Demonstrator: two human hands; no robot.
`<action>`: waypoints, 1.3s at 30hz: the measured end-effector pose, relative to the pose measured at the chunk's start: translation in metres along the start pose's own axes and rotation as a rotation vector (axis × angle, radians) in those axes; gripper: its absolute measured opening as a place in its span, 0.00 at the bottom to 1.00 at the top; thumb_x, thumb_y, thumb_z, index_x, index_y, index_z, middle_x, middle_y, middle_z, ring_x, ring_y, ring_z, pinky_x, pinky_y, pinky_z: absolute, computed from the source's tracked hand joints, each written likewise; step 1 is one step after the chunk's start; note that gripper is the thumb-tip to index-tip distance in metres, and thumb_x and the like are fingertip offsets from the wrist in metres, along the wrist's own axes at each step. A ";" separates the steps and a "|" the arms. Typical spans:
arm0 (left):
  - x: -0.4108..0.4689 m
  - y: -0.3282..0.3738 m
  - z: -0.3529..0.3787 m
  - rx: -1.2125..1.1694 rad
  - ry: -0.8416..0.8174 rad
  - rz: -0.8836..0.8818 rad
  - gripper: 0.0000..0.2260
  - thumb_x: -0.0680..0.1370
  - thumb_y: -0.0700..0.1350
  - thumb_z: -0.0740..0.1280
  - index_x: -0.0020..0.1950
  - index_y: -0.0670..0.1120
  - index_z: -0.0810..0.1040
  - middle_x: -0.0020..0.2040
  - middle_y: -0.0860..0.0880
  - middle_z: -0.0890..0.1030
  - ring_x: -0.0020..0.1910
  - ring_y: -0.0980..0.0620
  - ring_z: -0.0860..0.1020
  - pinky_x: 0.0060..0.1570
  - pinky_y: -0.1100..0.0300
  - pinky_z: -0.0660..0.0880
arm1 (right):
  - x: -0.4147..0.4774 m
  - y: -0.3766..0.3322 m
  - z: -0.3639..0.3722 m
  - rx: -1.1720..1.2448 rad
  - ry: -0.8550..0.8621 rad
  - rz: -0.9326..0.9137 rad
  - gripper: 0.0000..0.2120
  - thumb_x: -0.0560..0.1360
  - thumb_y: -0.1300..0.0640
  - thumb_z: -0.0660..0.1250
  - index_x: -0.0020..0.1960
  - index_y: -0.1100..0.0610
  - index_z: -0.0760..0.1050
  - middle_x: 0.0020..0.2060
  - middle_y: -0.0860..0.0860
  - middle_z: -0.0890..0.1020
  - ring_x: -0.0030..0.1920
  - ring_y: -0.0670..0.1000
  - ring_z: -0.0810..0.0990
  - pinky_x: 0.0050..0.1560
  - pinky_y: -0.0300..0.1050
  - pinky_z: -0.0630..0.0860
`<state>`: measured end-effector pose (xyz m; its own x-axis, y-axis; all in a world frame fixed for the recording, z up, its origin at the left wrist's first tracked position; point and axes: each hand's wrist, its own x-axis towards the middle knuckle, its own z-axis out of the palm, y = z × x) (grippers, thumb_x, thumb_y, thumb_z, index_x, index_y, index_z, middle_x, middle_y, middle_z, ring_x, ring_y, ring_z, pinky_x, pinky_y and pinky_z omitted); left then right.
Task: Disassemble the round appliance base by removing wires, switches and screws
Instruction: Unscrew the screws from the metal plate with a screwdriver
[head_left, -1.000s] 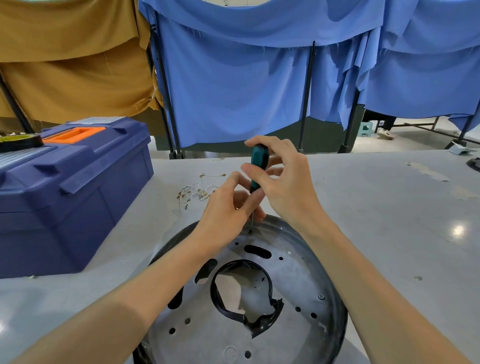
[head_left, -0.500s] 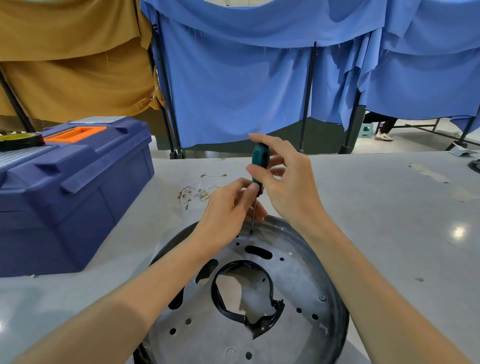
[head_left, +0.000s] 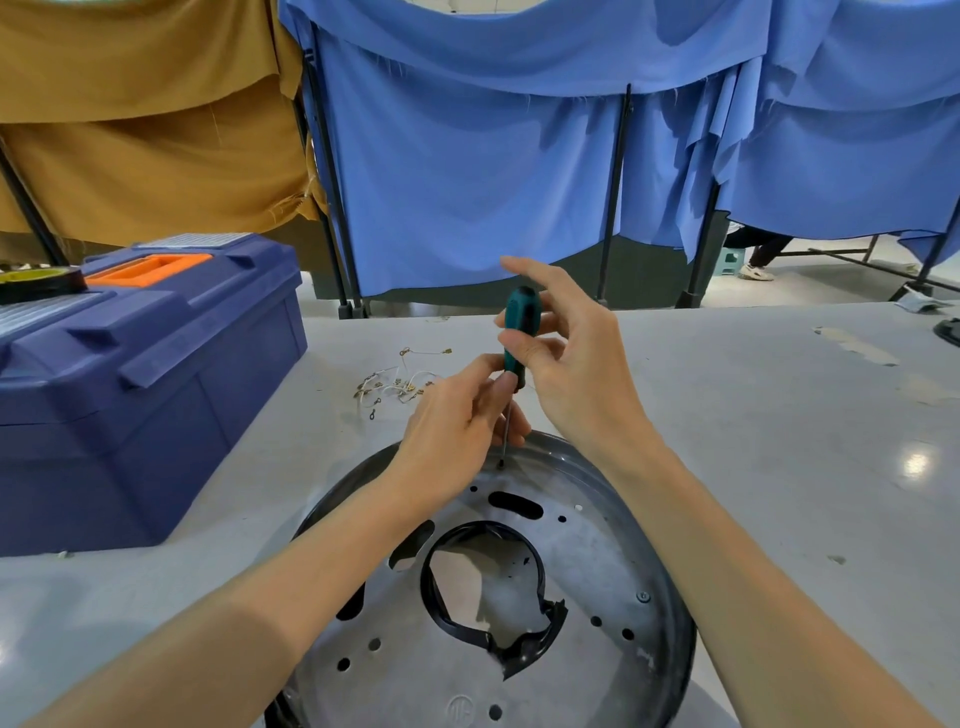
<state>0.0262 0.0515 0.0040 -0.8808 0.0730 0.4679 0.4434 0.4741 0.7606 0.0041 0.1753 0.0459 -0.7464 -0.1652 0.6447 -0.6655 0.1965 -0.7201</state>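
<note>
Holding the screwdriver (head_left: 521, 325) pretty much upright over the round appliance base (head_left: 597, 571), the person has both hands on it. The right hand (head_left: 576, 374) is up top. Its grip pinches the teal handle between the thumb and curled fingers, with the index finger sticking out straight above the handle's end. The left hand (head_left: 457, 426) sits lower, its grip pinched where the handle meets the thin metal shaft, fingertips bunched together there. The tip of the shaft is planted at a small hole near the far rim of the base. Can't tell if there's a screw head under it, it's too small to see.

The base lies flat on the grey worktop (head_left: 779, 441), right in front of the person, between the two forearms. It's a grey metal disc with a dark raised rim, lots of little holes and a few slots. A big cut-out in the middle is lined with a cracked black plastic ring (head_left: 524, 639). One screw (head_left: 643, 596) shows on the right side of the disc.

Just beyond the left hand, a small tangle of wires (head_left: 400, 384) with metal terminals lies on the worktop, apart from the base. A blue toolbox (head_left: 145, 374) with an orange handle sits to the left, lid closed, with a tape roll (head_left: 36, 280) on top. Blue curtains (head_left: 467, 182) and a mustard cloth (head_left: 145, 130) hang behind.
</note>
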 end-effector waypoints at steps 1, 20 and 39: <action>0.000 0.000 0.000 0.008 -0.002 0.000 0.09 0.83 0.46 0.57 0.59 0.46 0.74 0.36 0.49 0.84 0.36 0.52 0.83 0.45 0.45 0.81 | 0.000 0.000 0.000 0.007 -0.011 0.002 0.21 0.76 0.69 0.66 0.65 0.52 0.73 0.51 0.50 0.79 0.49 0.45 0.79 0.52 0.41 0.79; 0.001 0.000 -0.001 -0.077 0.022 -0.032 0.10 0.79 0.49 0.64 0.58 0.46 0.72 0.35 0.47 0.83 0.35 0.48 0.83 0.44 0.42 0.80 | -0.003 -0.001 0.002 -0.009 -0.045 -0.017 0.16 0.73 0.57 0.73 0.59 0.47 0.75 0.50 0.49 0.76 0.47 0.48 0.76 0.49 0.38 0.78; 0.000 0.000 -0.002 -0.059 0.010 -0.014 0.10 0.83 0.45 0.57 0.60 0.44 0.75 0.39 0.47 0.85 0.40 0.52 0.84 0.48 0.48 0.81 | -0.002 -0.001 0.001 0.064 -0.040 0.019 0.21 0.75 0.68 0.68 0.64 0.53 0.71 0.47 0.51 0.82 0.46 0.48 0.81 0.50 0.42 0.80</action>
<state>0.0261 0.0502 0.0051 -0.8855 0.0579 0.4610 0.4401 0.4228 0.7922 0.0064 0.1745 0.0450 -0.7577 -0.2006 0.6210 -0.6494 0.1380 -0.7478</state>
